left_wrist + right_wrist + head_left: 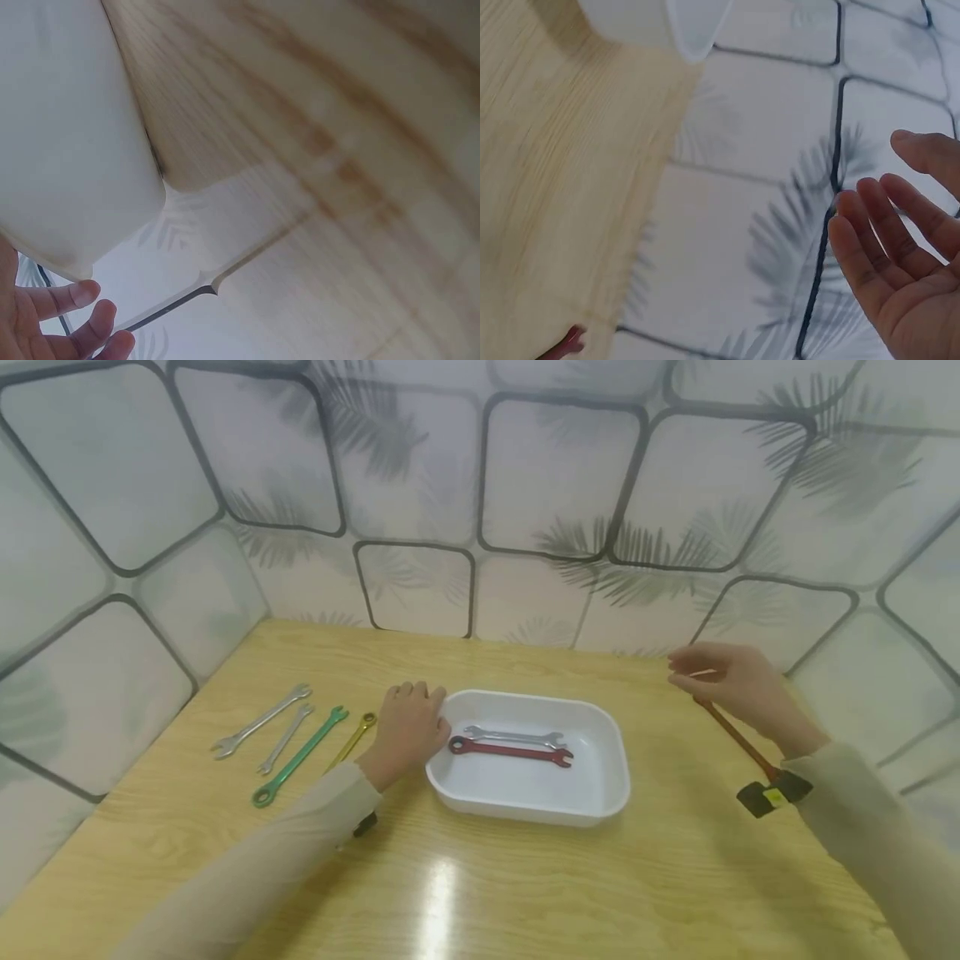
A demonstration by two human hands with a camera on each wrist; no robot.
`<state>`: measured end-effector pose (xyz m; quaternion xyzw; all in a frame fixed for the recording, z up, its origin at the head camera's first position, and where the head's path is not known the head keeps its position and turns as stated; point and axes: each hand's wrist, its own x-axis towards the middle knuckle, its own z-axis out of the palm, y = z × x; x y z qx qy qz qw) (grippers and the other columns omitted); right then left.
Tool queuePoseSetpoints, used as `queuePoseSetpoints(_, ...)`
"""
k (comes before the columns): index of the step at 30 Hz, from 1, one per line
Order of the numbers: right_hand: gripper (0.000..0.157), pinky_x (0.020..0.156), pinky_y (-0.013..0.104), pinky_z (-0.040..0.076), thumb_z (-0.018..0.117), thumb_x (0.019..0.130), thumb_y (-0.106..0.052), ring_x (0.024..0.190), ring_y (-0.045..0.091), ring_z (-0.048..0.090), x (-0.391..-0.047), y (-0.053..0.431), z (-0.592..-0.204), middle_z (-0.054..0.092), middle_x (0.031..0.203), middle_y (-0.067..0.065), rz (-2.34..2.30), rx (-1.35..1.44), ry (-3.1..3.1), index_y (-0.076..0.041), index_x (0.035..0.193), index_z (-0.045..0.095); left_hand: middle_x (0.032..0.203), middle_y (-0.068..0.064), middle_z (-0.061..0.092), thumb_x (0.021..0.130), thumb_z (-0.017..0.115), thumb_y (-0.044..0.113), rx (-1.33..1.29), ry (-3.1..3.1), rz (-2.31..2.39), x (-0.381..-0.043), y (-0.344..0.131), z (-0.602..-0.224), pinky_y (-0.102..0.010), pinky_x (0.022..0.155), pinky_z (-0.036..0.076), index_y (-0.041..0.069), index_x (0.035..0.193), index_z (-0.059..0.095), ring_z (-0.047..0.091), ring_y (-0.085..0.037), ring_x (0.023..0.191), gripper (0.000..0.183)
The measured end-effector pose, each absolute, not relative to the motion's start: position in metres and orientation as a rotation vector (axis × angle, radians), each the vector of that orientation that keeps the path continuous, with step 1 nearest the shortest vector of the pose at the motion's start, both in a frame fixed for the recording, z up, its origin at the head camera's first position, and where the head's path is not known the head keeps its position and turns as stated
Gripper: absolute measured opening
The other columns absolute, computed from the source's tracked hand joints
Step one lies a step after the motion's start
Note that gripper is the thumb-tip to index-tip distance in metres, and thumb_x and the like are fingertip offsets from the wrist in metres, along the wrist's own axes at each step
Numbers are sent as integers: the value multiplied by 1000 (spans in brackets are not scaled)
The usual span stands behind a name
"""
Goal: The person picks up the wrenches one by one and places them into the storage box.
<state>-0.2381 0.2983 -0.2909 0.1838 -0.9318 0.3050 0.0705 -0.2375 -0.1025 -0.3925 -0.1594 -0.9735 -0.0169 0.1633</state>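
Observation:
A white rectangular tray (525, 806) with rounded corners stands on the table. Inside it lie a silver wrench (517, 737) and a red wrench (510, 750), side by side. At the tray's left rim, my left hand (408, 727) grips the edge; in the left wrist view its fingers (71, 298) bend beneath the rim. My right hand (738, 685) is raised at the right, fingers loosely bent, holding nothing. Partly hidden under it is an orange-red wrench (738, 739), whose jaw end also shows in the right wrist view.
Left of the tray lie a large silver wrench (262, 721), a smaller silver wrench (287, 739), a green wrench (300, 756) and a yellow wrench (352, 739) partly behind my left hand. A patterned wall (420, 585) borders the wooden table (525, 893) at the back and sides.

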Motion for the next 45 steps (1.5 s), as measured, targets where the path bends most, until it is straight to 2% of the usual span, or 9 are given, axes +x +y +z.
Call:
queuePoseSetpoints(4,32,69,3,45,65,87,-21,79,-19,54,-243,328,-302,57,91,-33,939,429,-2785,-2,113,64,88,-12,61,83,57,26,-452,-2781,-55,-238,-103,-393,-44,85,48,6,105,61,56,-27,82,30)
queuePoseSetpoints(7,35,69,1,41,65,87,-25,79,-21,50,-246,348,-314,52,90,-39,907,332,-2795,-2,114,63,89,-13,61,83,58,26,-453,-2786,-67,-238,-103,-392,-44,85,48,6,106,61,56,-27,82,31)
queuePoseSetpoints(10,40,71,8,45,64,88,-31,77,-23,47,-247,367,-323,56,93,-32,853,242,-2835,-4,117,63,89,-13,61,83,58,26,-455,-2785,-75,-237,-103,-392,-43,84,48,6,106,61,56,-27,82,31)
queuePoseSetpoints(17,47,80,59,47,62,89,-33,74,-24,44,-247,398,-345,68,107,12,864,146,-2925,2,119,58,87,-12,61,83,58,24,-455,-2787,-89,-236,-102,-391,-42,81,48,6,104,61,55,-27,80,28)
queuePoseSetpoints(22,50,81,61,48,63,89,-30,74,-23,43,-246,409,-362,58,117,32,874,143,-2981,6,122,54,87,-12,61,83,58,24,-447,-2792,-86,-235,-101,-390,-42,81,48,6,103,61,55,-26,80,27)
queuePoseSetpoints(28,56,82,58,48,62,89,-26,77,-21,42,-248,419,-378,53,121,36,870,153,-3047,11,127,47,84,-12,60,82,58,23,-454,-2773,-72,-236,-102,-390,-41,78,48,5,100,61,54,-26,77,26)
queuePoseSetpoints(33,59,80,51,51,62,90,-29,87,21,65,-248,426,-388,54,121,36,833,119,-3097,11,129,44,84,-12,60,82,57,23,-454,-2774,-74,-236,-102,-391,-41,78,48,6,100,61,54,-26,77,26)
queuePoseSetpoints(36,62,79,52,51,61,90,-30,102,47,58,-248,428,-393,52,122,37,851,105,-3126,12,130,42,83,-12,60,82,57,23,-453,-2768,-76,-236,-102,-391,-41,78,48,5,100,61,54,-26,77,25)
queuePoseSetpoints(45,63,72,40,55,65,86,-32,96,45,62,-253,436,-404,57,117,34,808,55,-3170,14,125,48,84,-12,60,83,57,23,-452,-2786,-82,-237,-102,-391,-41,79,48,5,100,61,54,-26,77,25)
